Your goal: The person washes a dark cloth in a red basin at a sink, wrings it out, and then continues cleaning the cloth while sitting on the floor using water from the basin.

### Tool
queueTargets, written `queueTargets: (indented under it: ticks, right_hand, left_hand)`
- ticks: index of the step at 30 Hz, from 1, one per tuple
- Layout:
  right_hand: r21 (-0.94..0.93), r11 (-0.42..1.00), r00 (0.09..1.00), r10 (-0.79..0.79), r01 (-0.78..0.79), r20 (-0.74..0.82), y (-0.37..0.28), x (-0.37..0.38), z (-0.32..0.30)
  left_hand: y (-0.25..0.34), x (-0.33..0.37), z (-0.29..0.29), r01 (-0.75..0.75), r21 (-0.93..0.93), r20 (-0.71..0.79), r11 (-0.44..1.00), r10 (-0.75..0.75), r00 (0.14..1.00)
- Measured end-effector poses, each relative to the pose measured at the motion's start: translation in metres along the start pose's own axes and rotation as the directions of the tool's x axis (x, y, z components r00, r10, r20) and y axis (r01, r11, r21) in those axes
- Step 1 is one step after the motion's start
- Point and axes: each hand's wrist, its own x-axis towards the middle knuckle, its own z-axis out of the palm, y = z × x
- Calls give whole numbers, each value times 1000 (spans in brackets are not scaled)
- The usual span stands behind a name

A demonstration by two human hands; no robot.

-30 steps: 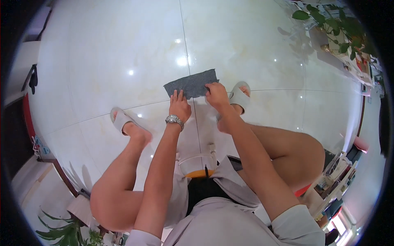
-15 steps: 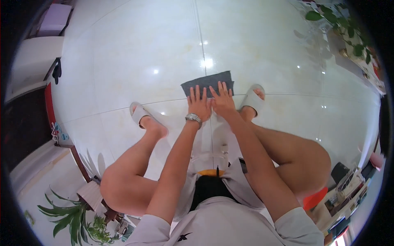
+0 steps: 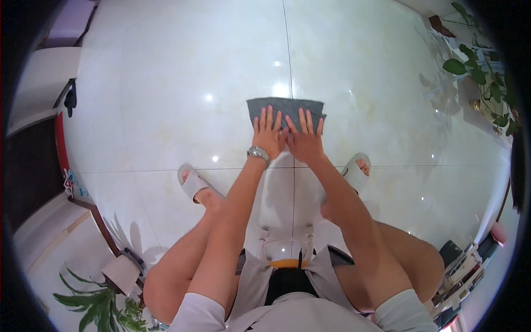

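Note:
A dark grey cloth (image 3: 285, 104) lies spread on the glossy tiled floor (image 3: 199, 66) in front of me. Both palms press down near its lower edge. My left hand (image 3: 269, 134), with a metal wristwatch (image 3: 258, 154) at the wrist, rests on the cloth's left half, fingers stretched out. On the right half lies my right hand (image 3: 304, 138), its fingers spread flat too. The thumbs come close together at the middle. Part of the cloth is hidden under the hands.
My feet in pale slippers (image 3: 191, 182) stand wide apart on the tiles. A low seat with an orange edge (image 3: 285, 263) is beneath me. Potted plants stand at lower left (image 3: 91, 301) and upper right (image 3: 481, 74). A cluttered shelf (image 3: 462, 276) is at lower right.
Both hands have pushed farther forward over the floor with the cloth, past the cross seam of the tiles. The cloth now lies straighter, and I lean farther forward.

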Motion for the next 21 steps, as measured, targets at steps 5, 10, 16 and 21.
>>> queueTargets:
  ticks: [5,10,16,21]
  right_hand:
    - [67,997,999,-31,29,25,-4,8,3]
    - [117,993,976,-42,17,214,-42,-107,7]
    - [186,982,989,-56,30,136,-50,-98,9]
    - [135,991,1000,-22,23,-13,-44,-33,12]
  left_hand:
    - [-7,-8,-7,51,7,35,999,-51,998]
    - [28,-127,19,169,-46,124,985,-162,979]
    - [0,-115,12,-6,19,68,1000,5,998]
    - [-34,-44,-11,-148,139,44,979,144,989]
